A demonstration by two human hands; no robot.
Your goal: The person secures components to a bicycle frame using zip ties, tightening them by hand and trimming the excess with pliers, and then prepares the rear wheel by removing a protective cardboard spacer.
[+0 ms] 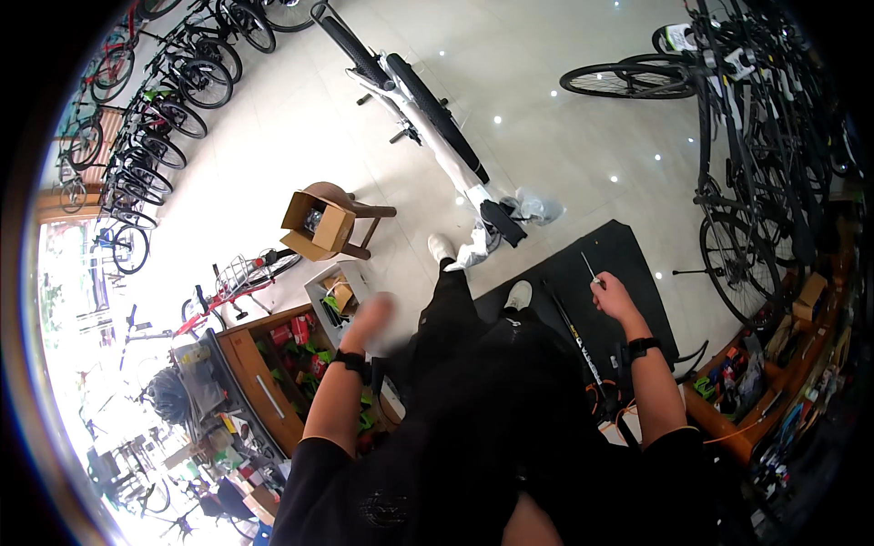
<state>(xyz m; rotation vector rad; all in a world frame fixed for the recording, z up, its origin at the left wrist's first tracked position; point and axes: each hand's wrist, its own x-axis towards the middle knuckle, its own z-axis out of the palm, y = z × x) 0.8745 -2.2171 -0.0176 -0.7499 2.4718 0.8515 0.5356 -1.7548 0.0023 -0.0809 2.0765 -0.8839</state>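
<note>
Gripping tool [587,265], right fingers [601,286] apart from carton [334,227] of greyish items [312,221]

The tool shaft [588,265] is silvery, the mat [635,264] black.

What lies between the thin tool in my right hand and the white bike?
In the head view, the edge of the black mat and a strip of pale floor show between the tool and the white bike.
</note>
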